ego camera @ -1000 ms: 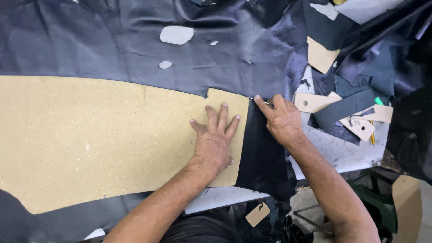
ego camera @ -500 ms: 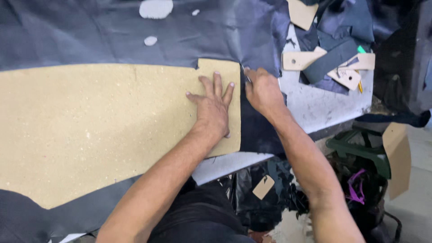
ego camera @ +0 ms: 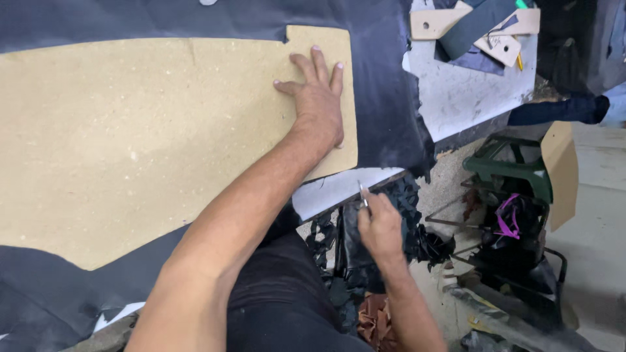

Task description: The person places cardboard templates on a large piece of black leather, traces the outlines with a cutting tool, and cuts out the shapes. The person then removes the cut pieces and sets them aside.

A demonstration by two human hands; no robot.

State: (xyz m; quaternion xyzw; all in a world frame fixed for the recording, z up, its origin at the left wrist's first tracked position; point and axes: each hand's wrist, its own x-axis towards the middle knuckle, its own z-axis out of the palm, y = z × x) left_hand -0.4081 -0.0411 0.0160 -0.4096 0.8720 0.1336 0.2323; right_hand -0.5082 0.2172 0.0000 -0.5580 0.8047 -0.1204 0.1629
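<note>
While the left hand lies flat with fingers spread on the right end of a large tan board pattern, the right hand sits low in the centre of the frame, closed around a thin metal blade whose tip points up toward the counter's edge. The pattern stretches from the left edge of the frame to just right of centre and rests on a sheet of dark blue-black leather, which covers most of the counter and shows above, below and to the right of the board. The blade is just below the counter's near edge, clear of the pattern and the leather. Smaller tan pattern pieces and a dark strip lie in the upper right of the frame on a bare, pale patch of the counter. Dark leather scraps hang and pile beneath the counter's edge beside the right hand. A green plastic stool stands on the floor at the right of the frame.
</note>
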